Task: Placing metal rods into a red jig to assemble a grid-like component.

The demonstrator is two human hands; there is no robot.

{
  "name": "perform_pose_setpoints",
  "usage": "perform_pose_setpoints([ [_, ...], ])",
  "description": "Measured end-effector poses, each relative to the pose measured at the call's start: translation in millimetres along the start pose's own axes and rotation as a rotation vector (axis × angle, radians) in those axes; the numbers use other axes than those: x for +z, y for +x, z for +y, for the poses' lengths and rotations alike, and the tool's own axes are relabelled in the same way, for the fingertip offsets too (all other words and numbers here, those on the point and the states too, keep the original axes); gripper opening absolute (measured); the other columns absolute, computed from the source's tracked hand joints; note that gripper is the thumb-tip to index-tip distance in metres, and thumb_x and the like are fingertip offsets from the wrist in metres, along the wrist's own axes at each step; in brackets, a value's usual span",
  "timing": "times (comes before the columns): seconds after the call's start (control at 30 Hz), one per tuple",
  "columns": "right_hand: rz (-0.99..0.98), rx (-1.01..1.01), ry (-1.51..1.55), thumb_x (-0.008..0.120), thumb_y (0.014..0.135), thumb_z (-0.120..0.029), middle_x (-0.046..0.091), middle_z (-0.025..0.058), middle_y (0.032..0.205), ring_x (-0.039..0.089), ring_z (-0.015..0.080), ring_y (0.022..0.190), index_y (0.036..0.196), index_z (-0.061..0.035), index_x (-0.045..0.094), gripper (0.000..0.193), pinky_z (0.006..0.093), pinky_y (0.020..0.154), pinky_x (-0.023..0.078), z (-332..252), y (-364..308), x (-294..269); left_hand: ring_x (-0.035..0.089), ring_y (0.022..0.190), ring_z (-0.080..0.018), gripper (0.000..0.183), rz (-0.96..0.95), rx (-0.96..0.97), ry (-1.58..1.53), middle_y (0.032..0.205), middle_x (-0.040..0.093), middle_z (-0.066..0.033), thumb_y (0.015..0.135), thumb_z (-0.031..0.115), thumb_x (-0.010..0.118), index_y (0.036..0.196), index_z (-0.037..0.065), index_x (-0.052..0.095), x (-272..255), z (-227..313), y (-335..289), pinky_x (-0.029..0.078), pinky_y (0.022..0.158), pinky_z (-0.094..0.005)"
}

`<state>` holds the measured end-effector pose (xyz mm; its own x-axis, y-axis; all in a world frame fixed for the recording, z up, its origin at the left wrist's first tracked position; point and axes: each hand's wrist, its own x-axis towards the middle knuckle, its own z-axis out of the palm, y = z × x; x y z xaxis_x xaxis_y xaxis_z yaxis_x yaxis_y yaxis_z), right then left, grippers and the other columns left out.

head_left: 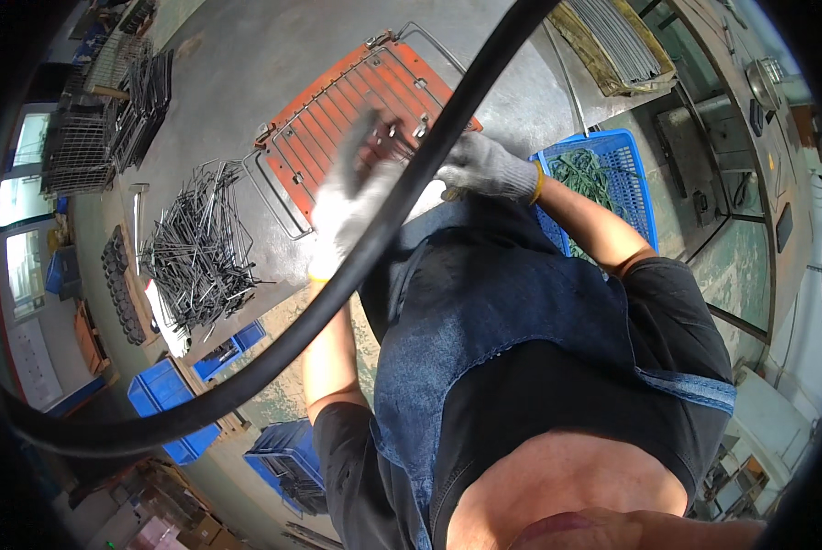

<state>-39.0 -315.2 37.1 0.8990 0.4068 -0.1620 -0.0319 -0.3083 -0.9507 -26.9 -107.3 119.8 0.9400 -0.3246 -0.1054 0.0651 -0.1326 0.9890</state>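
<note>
My left hand [342, 197], in a grey-white work glove, is over the near left part of an orange metal plate [305, 191]. Motion blurs it, but its dark-coated fingers look spread and I see nothing held. My right hand [495, 168], gloved too with a yellow cuff, is closed at the plate's near right edge. A black cable partly covers its fingertips, so what they hold does not show. A wire grid [324, 131] of parallel thin rods lies on the plate, with bent wire loops [278, 206] sticking out at the sides. Small metal clamps [422, 126] sit on the plate.
A thick black cable [337, 298] crosses close before the view. Left on the metal table [223, 69] lie a heap of loose wire rods [200, 252], a hammer [137, 215] and stacked wire racks [145, 110]. Right are a blue basket [645, 188] with green strands and a rod-filled carton [654, 78].
</note>
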Motion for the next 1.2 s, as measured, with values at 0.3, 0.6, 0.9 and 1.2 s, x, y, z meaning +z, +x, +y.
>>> perform_pose_setpoints([
  [0.3, 0.074, -0.175, -0.783, 0.053, 0.090, -0.043, 0.064, 0.0113, 0.103, 0.062, 0.0274, 0.096, 0.108, -0.0155, 0.066, 0.035, 0.0389, 0.082, 0.049, 5, 1, 1, 0.061, 0.096, -0.0102, 0.030, -0.157, 0.239, 0.385, 0.107, 0.069, -0.0096, 0.092, 0.020, 0.061, 0.116, 0.003, 0.065, 11, -54, 23, 0.046, 0.085, -0.0248],
  [0.6, 0.174, -0.216, -0.196, 0.060, 0.089, -0.029, 0.064, 0.0157, 0.104, 0.062, 0.0310, 0.098, 0.111, -0.0071, 0.064, 0.031, 0.0401, 0.086, 0.048, 24, 5, 6, 0.063, 0.085, -0.0149, 0.019, -0.072, 0.177, 0.169, 0.093, 0.070, -0.0074, 0.092, 0.017, 0.060, 0.101, 0.002, 0.069, 17, -48, 10, 0.048, 0.078, -0.0276],
  [0.9, 0.318, -0.364, -0.477, 0.063, 0.089, -0.033, 0.066, 0.0150, 0.096, 0.064, 0.0317, 0.091, 0.110, -0.0067, 0.064, 0.034, 0.0399, 0.080, 0.050, 10, 1, 9, 0.064, 0.089, -0.0155, 0.018, -0.009, 0.537, 0.392, 0.095, 0.070, -0.0090, 0.090, 0.011, 0.063, 0.104, 0.002, 0.069, 27, -31, 16, 0.047, 0.089, -0.0285],
  [1.2, 0.330, -0.493, -0.300, 0.064, 0.088, -0.029, 0.065, 0.0179, 0.100, 0.064, 0.0331, 0.093, 0.111, -0.0033, 0.063, 0.035, 0.0393, 0.080, 0.050, 27, 9, 15, 0.064, 0.093, -0.0157, 0.016, 0.038, 0.502, 0.283, 0.101, 0.069, -0.0091, 0.087, 0.009, 0.066, 0.101, 0.001, 0.067, 27, -42, 13, 0.049, 0.087, -0.0284],
])
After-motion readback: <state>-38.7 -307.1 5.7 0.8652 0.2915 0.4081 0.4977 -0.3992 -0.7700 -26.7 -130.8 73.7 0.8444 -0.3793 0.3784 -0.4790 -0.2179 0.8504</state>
